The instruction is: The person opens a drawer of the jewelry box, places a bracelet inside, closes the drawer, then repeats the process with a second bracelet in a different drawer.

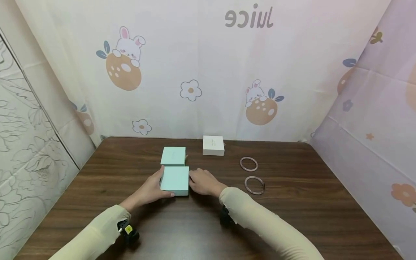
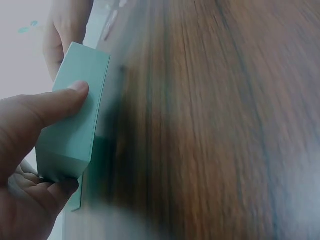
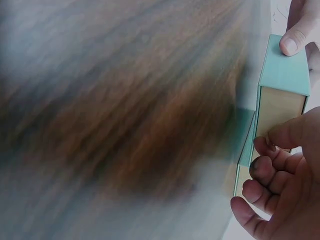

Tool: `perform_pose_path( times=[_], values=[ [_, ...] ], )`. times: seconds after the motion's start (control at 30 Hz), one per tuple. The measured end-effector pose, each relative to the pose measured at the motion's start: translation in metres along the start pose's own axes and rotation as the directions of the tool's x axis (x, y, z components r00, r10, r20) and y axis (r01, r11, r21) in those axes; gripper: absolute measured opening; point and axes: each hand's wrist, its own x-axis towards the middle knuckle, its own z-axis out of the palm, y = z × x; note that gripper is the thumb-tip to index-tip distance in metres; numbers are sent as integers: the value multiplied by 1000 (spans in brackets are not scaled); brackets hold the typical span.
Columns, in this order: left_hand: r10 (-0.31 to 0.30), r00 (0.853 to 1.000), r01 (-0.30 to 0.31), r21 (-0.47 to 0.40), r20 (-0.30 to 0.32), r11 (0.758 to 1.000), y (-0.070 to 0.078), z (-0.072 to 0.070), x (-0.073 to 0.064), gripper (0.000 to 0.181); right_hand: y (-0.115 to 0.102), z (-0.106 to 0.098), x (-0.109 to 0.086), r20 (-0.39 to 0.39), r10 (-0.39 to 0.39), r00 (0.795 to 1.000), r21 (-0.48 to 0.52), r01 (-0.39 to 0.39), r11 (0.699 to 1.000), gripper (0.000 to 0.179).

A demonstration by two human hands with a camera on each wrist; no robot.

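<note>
A mint-green box (image 1: 174,177) lies near the middle of the table, its lid plain. My left hand (image 1: 152,186) grips it from the left, thumb (image 2: 75,97) on the near side and fingers round the left end. At the box's right end my right hand (image 1: 204,181) has its fingers curled. There, in the right wrist view, the thumb and forefinger (image 3: 270,145) pinch together against the tan end face (image 3: 281,112). Whatever small part sits between those fingertips is hidden. A second mint-green box (image 1: 173,156) stands just behind the held one, a small tab at its right side.
Toward the back edge is a white box (image 1: 213,145) with small print on top. Two pale pinkish rings (image 1: 248,164) lie on the right, one behind the other. The dark wooden table (image 1: 292,169) meets printed curtains at the back and right.
</note>
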Motion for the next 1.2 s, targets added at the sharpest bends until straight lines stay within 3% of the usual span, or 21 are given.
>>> perform_pose_path(
  times=[0.57,1.2],
  values=[
    [-15,1000,14,-38,-22,999,32,30,21,113,27,-16,-28,-14,58,998,-32,-58,998,18],
    [5,1000,-6,-59,-19,998,49,67,36,114,55,-17,-60,-13,102,995,13,-102,995,19]
  ],
)
